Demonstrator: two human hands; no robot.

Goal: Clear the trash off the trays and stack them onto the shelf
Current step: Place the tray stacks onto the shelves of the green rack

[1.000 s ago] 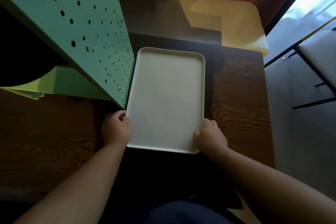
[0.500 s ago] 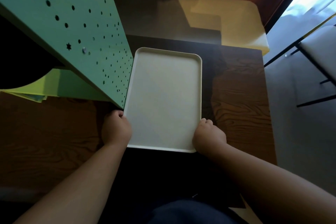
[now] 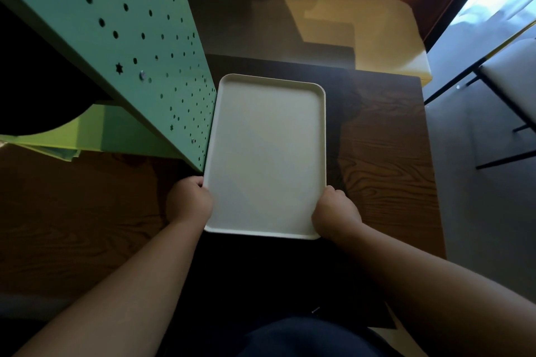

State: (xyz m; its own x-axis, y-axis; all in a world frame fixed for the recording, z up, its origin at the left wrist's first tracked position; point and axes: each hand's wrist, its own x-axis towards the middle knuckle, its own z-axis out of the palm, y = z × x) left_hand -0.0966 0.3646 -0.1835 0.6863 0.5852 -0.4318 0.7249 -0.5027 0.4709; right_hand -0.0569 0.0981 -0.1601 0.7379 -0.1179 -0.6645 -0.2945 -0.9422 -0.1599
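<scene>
The person is gripping a bare cream tray [image 3: 266, 153] at its near corners, left hand [image 3: 190, 201] and right hand [image 3: 336, 213] both curled around the rim. It is sitting over the wooden table [image 3: 388, 159], just beside the green perforated shelf [image 3: 139, 46].

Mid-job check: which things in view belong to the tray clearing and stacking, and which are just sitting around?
Part of the job:
- cream tray, bare, no trash on it
- left hand and right hand gripping its near corners
- green perforated shelf

Just there:
- wooden table
- yellow bench
- chair
</scene>
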